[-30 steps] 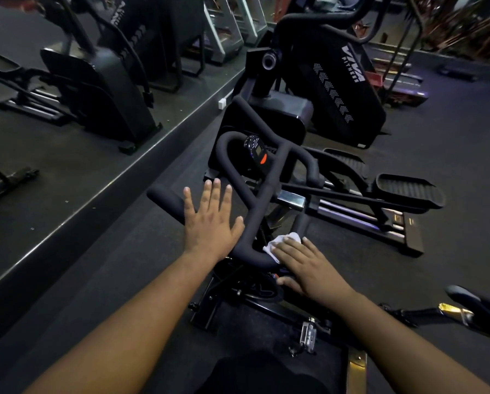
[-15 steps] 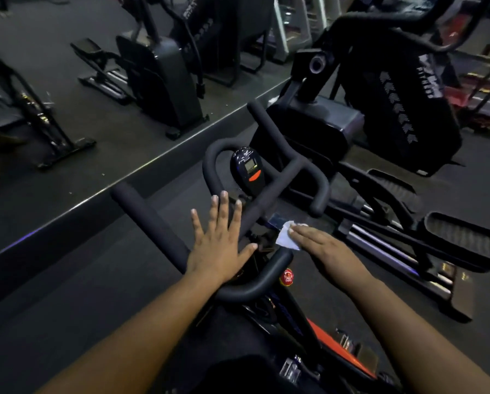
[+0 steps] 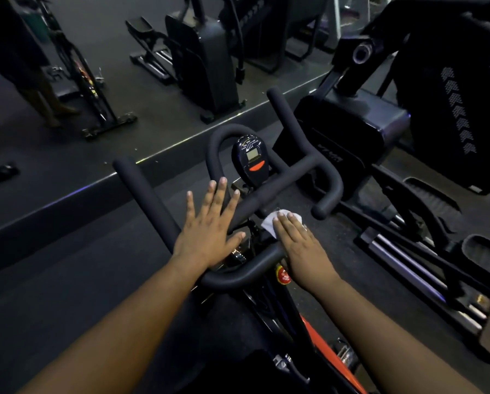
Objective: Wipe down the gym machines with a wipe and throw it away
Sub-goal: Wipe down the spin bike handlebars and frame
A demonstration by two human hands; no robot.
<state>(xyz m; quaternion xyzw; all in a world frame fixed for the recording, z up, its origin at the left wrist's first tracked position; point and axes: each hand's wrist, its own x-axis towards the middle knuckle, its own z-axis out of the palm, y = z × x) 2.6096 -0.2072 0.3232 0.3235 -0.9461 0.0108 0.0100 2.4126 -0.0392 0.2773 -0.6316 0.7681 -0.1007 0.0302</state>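
A spin bike's black padded handlebar (image 3: pixel 283 183) fills the middle of the head view, with a small console (image 3: pixel 250 159) showing a grey screen and an orange button. My left hand (image 3: pixel 209 231) lies flat on the left bar, fingers spread, holding nothing. My right hand (image 3: pixel 300 243) presses a white wipe (image 3: pixel 269 223) flat against the centre of the bar frame; only the wipe's front edge shows beyond my fingertips. A red round knob (image 3: pixel 283 275) sits just under my right wrist.
A large mirror (image 3: pixel 96 81) along the left wall reflects machines and a person's legs. An elliptical trainer (image 3: pixel 408 155) with black pedals (image 3: pixel 431 200) stands close on the right. Dark rubber floor (image 3: pixel 53 280) lies to the left of the bike.
My right hand has slid the wipe forward from the handlebar's near curve toward the centre. The left hand stayed flat on the left bar. My view has swung left and closer.
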